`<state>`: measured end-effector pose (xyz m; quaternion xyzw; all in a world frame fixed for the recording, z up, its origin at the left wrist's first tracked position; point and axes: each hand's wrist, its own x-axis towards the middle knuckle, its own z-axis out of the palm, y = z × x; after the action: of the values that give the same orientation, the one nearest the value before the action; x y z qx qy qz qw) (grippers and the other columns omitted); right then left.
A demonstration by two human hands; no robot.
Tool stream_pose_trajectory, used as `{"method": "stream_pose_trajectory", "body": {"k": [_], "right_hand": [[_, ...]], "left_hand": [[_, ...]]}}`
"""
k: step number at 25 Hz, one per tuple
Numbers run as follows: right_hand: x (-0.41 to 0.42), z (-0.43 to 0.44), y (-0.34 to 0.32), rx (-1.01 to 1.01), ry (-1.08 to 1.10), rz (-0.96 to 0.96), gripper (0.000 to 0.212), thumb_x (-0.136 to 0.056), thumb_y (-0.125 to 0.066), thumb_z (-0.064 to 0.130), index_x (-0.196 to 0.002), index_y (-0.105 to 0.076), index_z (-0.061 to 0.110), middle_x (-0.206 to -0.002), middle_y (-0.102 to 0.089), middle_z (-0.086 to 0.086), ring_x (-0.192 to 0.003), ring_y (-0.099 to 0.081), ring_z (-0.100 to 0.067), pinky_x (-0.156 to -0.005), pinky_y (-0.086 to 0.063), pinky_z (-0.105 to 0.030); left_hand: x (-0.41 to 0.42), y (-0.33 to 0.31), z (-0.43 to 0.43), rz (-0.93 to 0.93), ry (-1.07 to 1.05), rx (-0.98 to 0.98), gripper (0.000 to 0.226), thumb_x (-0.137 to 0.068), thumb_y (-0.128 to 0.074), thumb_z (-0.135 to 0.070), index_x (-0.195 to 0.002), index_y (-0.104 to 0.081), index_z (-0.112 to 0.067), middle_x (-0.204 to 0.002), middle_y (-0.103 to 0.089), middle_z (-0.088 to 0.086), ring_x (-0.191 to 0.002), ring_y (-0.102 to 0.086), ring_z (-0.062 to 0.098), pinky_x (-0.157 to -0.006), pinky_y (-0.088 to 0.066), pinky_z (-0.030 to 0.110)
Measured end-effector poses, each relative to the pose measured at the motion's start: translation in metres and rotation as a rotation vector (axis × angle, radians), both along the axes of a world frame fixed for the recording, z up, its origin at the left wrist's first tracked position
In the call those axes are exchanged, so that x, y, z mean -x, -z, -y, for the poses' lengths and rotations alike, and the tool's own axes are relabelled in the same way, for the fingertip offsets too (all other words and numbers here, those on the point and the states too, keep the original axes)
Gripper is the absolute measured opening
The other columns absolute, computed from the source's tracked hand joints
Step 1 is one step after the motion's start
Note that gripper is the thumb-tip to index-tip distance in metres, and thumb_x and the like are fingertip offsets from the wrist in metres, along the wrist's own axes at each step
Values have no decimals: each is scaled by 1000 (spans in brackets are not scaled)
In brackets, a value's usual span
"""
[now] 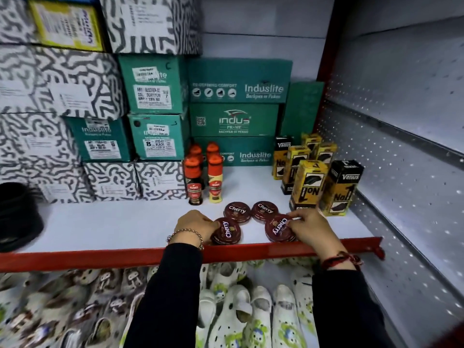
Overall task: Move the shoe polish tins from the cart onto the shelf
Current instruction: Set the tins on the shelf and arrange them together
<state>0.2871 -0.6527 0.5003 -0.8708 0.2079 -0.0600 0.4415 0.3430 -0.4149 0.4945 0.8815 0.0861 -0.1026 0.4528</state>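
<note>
Dark red round "Cherry" shoe polish tins lie in small stacks on the white shelf [100, 224], near its red front lip. My left hand [194, 226] grips the front left stack [227, 232] from its left side. My right hand [310, 228] holds the front right stack [277, 229] by its right edge. Two more stacks stand just behind: a back left stack [237, 212] and a back right stack [265, 210]. The cart is out of view.
Orange-capped polish bottles [194, 182] stand behind the tins. Yellow and black Venus boxes [307, 184] fill the right. Green Induslite shoe boxes [238, 81] and patterned boxes [75, 79] line the back. A black object [17, 214] sits far left. White clogs [241, 312] lie below.
</note>
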Motion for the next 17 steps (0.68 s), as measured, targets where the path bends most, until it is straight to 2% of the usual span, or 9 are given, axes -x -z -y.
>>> {"method": "stream_pose_trajectory", "body": {"k": [4,6,9,11,12,13,14,15,17], "right_hand": [[-3,-7,-4,52,-43,-69,21,-80,-61,5,-80,-74,22,-82,-69,-6,-80,-62,-21,-84,-53,-32],[-5,-10,-6,48,-69,-77,17,-78,-67,6,-85,-76,18,-82,-69,-4,-76,-61,-18,-79,-51,-28],[-8,-11,-6,47,-111,-105,22,-76,-72,8,-97,-77,14,-85,-69,-4,-69,-57,-12,-71,-46,-23],[-8,-10,-8,40,-125,-102,26,-77,-72,8,-102,-75,13,-89,-71,-6,-69,-59,-12,-72,-48,-24],[-8,-10,-8,52,-123,-96,32,-79,-69,9,-110,-73,12,-97,-72,-9,-78,-63,-15,-78,-50,-26],[-7,-10,-9,103,-129,-84,40,-82,-65,10,-122,-66,11,-113,-70,-12,-96,-65,-20,-90,-50,-29],[-7,-11,-10,177,-156,-70,48,-86,-59,10,-135,-56,10,-132,-62,-13,-119,-59,-24,-103,-44,-31],[-7,-12,-12,244,-213,-54,55,-90,-53,8,-144,-44,9,-149,-48,-12,-138,-45,-25,-114,-34,-32],[-11,-19,-15,310,-384,-49,65,-91,-43,2,-153,-25,9,-164,-22,-8,-152,-18,-22,-124,-15,-32]], "left_hand": [[-3,-2,7,-61,65,-50,42,-66,-77,-37,-97,-78,-8,-101,-78,16,-98,-73,32,-90,-60,41],[-7,1,11,-67,78,-40,38,-64,-81,-33,-92,-79,-8,-96,-78,17,-96,-74,32,-88,-61,42],[-7,2,16,-64,82,-6,25,-66,-85,-27,-80,-79,-7,-91,-79,15,-93,-75,31,-87,-61,42],[-4,0,16,-55,67,36,14,-69,-84,-22,-71,-75,-12,-88,-79,13,-90,-76,30,-86,-61,42],[-3,-1,15,-28,58,48,11,-72,-82,-20,-73,-73,-15,-90,-78,12,-91,-76,30,-87,-61,42],[-2,-1,14,26,61,40,9,-76,-79,-19,-82,-72,-17,-97,-77,11,-96,-75,29,-91,-59,41],[-1,-3,13,106,99,-5,18,-81,-73,-17,-99,-72,-17,-109,-74,9,-106,-71,28,-98,-56,38],[0,-5,13,189,187,-75,33,-86,-65,-14,-118,-67,-16,-125,-68,8,-118,-64,26,-106,-49,35],[1,-6,17,290,437,-205,55,-92,-52,-5,-146,-45,-16,-155,-42,5,-144,-39,23,-121,-29,29]]}}
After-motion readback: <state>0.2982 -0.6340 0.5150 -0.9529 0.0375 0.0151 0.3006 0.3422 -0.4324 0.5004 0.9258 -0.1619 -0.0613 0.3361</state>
